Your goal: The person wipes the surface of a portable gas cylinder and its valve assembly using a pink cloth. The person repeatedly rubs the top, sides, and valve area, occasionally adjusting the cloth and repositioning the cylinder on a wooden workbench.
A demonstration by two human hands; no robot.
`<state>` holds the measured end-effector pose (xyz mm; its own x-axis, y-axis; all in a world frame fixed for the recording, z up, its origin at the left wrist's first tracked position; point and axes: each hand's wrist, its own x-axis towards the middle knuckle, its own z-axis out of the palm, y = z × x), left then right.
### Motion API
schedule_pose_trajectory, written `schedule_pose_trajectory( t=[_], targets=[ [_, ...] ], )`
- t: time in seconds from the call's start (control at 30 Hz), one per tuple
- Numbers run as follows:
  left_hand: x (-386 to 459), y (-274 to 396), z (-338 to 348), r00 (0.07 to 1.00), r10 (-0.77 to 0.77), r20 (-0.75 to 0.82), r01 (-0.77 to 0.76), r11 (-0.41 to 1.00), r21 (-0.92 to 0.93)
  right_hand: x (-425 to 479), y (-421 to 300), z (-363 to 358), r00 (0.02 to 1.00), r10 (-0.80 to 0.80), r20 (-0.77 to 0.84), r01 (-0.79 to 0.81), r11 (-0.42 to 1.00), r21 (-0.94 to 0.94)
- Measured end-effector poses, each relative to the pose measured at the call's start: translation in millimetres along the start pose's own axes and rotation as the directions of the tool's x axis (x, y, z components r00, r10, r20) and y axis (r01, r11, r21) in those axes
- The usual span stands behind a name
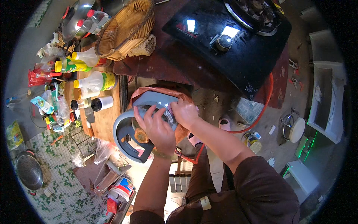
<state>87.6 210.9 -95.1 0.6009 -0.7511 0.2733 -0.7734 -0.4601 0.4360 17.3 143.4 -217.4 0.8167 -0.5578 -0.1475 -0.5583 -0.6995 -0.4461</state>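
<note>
Below the table edge stands a gas cylinder point(158, 96) with a grey collar point(119, 126) and an orange-brown valve handwheel point(141, 135). An orange-brown plastic sheet or bag point(145, 90) lies around the cylinder's shoulder. My left hand point(160, 128) is over the collar opening beside the handwheel, fingers spread and nothing visible in it; whether it touches the collar is unclear. On the cylinder's top, at the collar's far side, my right hand point(184, 112) is closed around a pinkish cloth-like piece point(169, 108), mostly hidden by the fingers.
A black glass-topped gas stove point(207, 47) rests on the dark red table point(151, 65), and its orange hose point(265, 103) drops to the floor. To the left are a wicker basket point(131, 19) and a wooden shelf point(103, 120) with several bottles. A round stool point(297, 130) stands right.
</note>
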Motion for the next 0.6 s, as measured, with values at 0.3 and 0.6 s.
schedule_pose_trajectory(
  t=[0.3, 0.6],
  targets=[
    [0, 1, -1, 0.999, 0.039, 0.001, -0.039, 0.999, 0.012, 94, -3, 10, 0.997, -0.037, 0.068, 0.035, 0.999, 0.025],
    [-2, -2, 2, 0.998, 0.052, -0.046, -0.049, 0.998, 0.049, 29, -6, -3, 0.996, -0.048, -0.076, 0.048, 0.999, 0.003]
  ],
)
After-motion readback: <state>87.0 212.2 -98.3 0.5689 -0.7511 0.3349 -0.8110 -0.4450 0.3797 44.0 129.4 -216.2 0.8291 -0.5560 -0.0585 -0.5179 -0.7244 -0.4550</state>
